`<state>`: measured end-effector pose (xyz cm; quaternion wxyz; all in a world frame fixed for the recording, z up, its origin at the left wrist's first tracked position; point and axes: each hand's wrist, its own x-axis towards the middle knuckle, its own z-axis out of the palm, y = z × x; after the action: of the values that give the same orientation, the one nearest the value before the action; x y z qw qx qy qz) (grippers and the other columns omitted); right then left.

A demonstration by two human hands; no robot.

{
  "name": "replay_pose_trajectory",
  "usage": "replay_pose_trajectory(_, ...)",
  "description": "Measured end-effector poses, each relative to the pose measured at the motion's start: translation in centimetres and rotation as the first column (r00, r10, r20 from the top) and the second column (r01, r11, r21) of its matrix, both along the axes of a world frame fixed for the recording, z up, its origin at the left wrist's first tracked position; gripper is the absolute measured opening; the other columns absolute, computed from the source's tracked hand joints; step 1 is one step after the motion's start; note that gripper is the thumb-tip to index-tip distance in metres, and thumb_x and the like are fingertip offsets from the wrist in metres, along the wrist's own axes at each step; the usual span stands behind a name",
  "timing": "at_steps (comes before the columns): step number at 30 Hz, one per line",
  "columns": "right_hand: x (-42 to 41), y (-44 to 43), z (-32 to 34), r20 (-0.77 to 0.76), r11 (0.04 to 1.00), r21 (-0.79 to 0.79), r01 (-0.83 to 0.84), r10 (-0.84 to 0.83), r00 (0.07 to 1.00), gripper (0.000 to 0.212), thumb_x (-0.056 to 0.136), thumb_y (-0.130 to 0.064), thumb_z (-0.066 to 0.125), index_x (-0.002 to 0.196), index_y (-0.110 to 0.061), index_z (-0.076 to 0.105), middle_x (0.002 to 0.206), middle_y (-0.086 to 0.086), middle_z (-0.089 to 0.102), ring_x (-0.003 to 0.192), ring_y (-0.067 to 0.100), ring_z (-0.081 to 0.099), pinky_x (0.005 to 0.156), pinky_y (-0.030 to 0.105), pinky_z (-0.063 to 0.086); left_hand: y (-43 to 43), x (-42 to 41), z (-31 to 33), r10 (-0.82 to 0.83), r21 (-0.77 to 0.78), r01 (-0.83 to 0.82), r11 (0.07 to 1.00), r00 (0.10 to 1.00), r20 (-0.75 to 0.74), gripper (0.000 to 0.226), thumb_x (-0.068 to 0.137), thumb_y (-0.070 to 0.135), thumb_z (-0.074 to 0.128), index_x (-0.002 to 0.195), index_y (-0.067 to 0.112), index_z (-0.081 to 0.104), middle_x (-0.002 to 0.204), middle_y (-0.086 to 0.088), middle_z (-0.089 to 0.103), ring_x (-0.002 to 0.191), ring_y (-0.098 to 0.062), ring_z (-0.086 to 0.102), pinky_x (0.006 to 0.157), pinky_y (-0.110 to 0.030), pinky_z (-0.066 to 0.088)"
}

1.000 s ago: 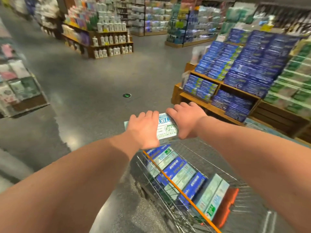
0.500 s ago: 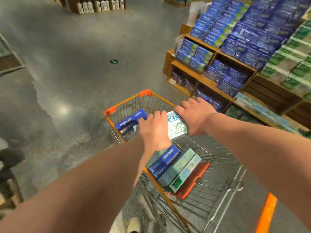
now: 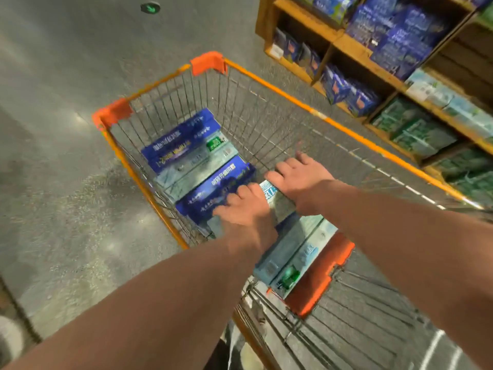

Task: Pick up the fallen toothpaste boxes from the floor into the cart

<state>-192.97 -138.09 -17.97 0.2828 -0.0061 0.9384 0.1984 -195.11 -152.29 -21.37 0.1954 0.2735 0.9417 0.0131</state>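
Holding the toothpaste box [image 3: 269,192] inside the cart [image 3: 293,101], left hand [image 3: 244,209] and right hand [image 3: 298,180] each gripping one end, the person should seat it flat beside the stacked boxes [image 3: 186,145] before releasing.

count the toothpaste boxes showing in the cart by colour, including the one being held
blue toothpaste boxes: 3, one only a sliver below the wrists
pale teal toothpaste boxes: 2
pale toothpaste box held by left hand and right hand: 1
total: 6 showing; the hands may hide more
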Motion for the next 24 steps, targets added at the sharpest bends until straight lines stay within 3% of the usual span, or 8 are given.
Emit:
replay_pose_trajectory(2, 0.7, 0.3, -1.4, 0.02, 1.0, -0.015, 0.003, -0.002, 1.0, 0.094, 0.077, -0.028, 0.076, 0.151, -0.024, 0.018, 0.142, 0.008, 0.038, 0.136, 0.029, 0.037, 0.117, 0.049, 0.022, 0.2, 1.3, -1.4, -0.022, -0.05, 0.022, 0.999, 1.0, 0.0, 0.069, 0.078, 0.036, 0.068, 0.133, 0.009, 0.036, 0.119, -0.008, 0.048, 0.106, -0.031, 0.054, 0.09, -0.059, 0.046)
replay_pose_trajectory(5, 1.5, 0.7, -3.1, 0.036, 0.999, -0.04, -0.013, 0.014, 0.999, 0.092, 0.078, -0.022, 0.075, 0.15, -0.024, 0.018, 0.146, 0.009, 0.035, 0.14, 0.03, 0.033, 0.118, 0.049, 0.022, 0.7, 2.2, -2.6, 0.015, -0.08, -0.008, 0.997, 0.996, 0.092, 0.075, 0.078, 0.039, 0.072, 0.137, 0.013, 0.033, 0.124, -0.004, 0.045, 0.117, -0.027, 0.051, 0.091, -0.059, 0.047)
replay_pose_trajectory(9, 2.2, 1.5, -5.4, 0.035, 0.997, -0.076, -0.017, 0.02, 0.999, 0.091, 0.083, -0.018, 0.072, 0.153, -0.027, 0.014, 0.15, 0.009, 0.03, 0.144, 0.03, 0.024, 0.122, 0.054, 0.012, 1.6, 3.1, -4.1, 0.036, -0.164, -0.007, 0.987, 0.983, 0.179, 0.096, 0.082, 0.053, 0.067, 0.15, 0.01, 0.013, 0.135, -0.008, 0.036, 0.126, -0.031, 0.043, 0.093, -0.061, 0.046)
replay_pose_trajectory(15, 4.4, 2.5, -7.2, -0.024, 0.996, -0.094, 0.002, -0.005, 1.0, 0.091, 0.085, -0.012, 0.065, 0.152, -0.03, 0.006, 0.153, 0.008, 0.021, 0.145, 0.032, 0.014, 0.122, 0.055, 0.001, 1.8, 4.6, -4.5, -0.029, -0.186, 0.056, 0.981, 0.989, 0.142, 0.12, 0.074, 0.081, 0.059, 0.152, 0.007, 0.005, 0.137, -0.011, 0.033, 0.124, -0.036, 0.042, 0.089, -0.062, 0.046)
replay_pose_trajectory(24, 5.7, 1.9, -6.5, 0.006, 0.99, -0.132, 0.058, -0.058, 0.998, 0.111, 0.087, -0.01, 0.065, 0.154, -0.032, -0.021, 0.164, 0.012, -0.005, 0.152, 0.037, -0.009, 0.121, 0.059, 0.002, 1.4, 5.8, -4.2, -0.063, -0.185, 0.08, 0.979, 0.993, 0.096, 0.123, 0.073, 0.091, 0.048, 0.15, 0.008, 0.0, 0.137, -0.009, 0.031, 0.128, -0.03, 0.036, 0.092, -0.057, 0.046)
